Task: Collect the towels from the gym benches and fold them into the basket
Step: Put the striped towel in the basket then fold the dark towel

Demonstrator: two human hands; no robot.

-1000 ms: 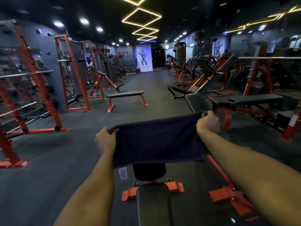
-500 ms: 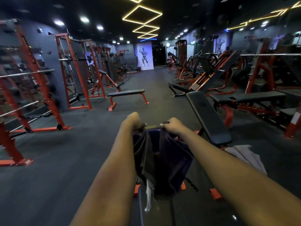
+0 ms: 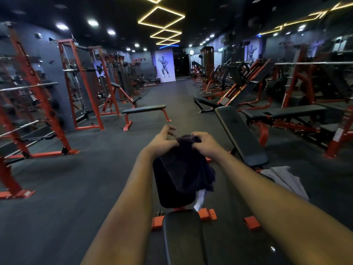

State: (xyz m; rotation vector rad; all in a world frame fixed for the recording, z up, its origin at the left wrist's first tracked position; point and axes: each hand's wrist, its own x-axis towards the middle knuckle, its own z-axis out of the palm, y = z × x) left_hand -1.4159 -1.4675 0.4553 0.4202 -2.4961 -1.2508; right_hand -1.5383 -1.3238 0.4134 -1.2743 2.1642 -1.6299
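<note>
Towel-gathering in a dim gym hall lined with red racks from nine to eleven o'clock and weight machines from one to three: a black padded bench runs out from six o'clock toward the centre, a second, inclined bench stands at two o'clock, a flat bench lies farther off at eleven. A pale grey towel lies on the floor at four o'clock, just beside the inclined bench. At centre a person holds a dark purple towel doubled over and hanging above the near bench, a white tag showing at its lower edge. The right hand is closed on the gathered top edge. The left hand touches the cloth at the thumb side, its fingers spread loose and not clamped. No basket is in view. The cloth drapes limp and looks light and soft; it should fold easily if pinched at matched corners along the top edge, and would likely slump if grabbed mid-panel.
</note>
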